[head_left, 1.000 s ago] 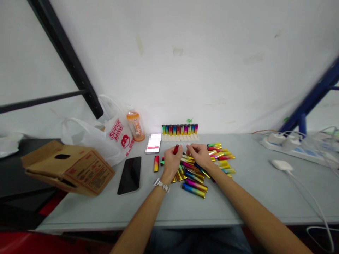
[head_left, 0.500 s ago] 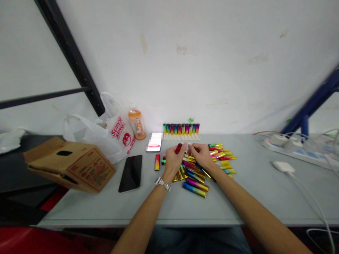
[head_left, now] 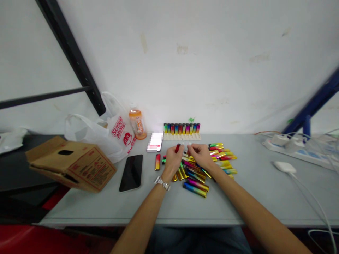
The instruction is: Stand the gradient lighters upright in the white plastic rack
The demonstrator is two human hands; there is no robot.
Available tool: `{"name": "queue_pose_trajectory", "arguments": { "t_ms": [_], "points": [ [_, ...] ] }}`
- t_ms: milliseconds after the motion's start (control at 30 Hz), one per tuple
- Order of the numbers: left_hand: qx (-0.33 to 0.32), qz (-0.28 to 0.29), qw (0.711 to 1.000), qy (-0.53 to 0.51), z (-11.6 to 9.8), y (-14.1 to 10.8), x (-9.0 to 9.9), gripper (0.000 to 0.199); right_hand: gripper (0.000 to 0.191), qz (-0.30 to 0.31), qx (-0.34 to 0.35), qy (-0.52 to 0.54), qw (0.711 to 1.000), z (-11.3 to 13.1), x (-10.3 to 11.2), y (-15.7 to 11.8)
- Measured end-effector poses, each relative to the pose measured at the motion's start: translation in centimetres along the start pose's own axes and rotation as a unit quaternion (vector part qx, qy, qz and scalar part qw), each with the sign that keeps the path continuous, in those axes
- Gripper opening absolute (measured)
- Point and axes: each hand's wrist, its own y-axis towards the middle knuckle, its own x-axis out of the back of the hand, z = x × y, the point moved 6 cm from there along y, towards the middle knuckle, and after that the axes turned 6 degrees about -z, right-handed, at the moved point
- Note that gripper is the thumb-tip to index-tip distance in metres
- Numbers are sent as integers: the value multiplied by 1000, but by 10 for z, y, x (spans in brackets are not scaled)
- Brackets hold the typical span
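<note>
My left hand, with a metal watch at the wrist, is closed around a dark red lighter whose end stands up from the fist. My right hand is just right of it, its fingertips pinched together. A small whitish spot shows at each hand's fingertips, too small to name. Beneath and around both hands lies a loose pile of shiny multicoloured lighters. One red-yellow lighter lies apart, left of my left hand. Behind them, a row of lighters stands upright in a white rack.
On the left are a cardboard box, a white plastic bag, an orange drink bottle, a dark phone and a lit phone. A white charger and a power strip with cables lie right.
My fingertips have drawn slightly apart, and the red lighter in my left hand has tipped a little more upright. The pile and the row look the same.
</note>
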Motion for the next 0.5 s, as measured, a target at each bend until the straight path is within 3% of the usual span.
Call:
{"name": "queue_pose_trajectory", "arguments": {
  "t_ms": [133,267,400,500],
  "points": [
    [-13,36,999,-11,-4,-2,-3,52,37,4,8,-5,1000,3,-1,-1],
    [17,51,998,-13,-1,0,0,58,38,6,9,-14,1000,5,-2,-1],
    [2,18,999,-33,-2,8,13,46,38,14,7,-15,1000,4,-4,-1],
    [-47,13,996,-71,-8,17,20,35,38,19,0,-16,1000,1,-7,-1]
  ]
}}
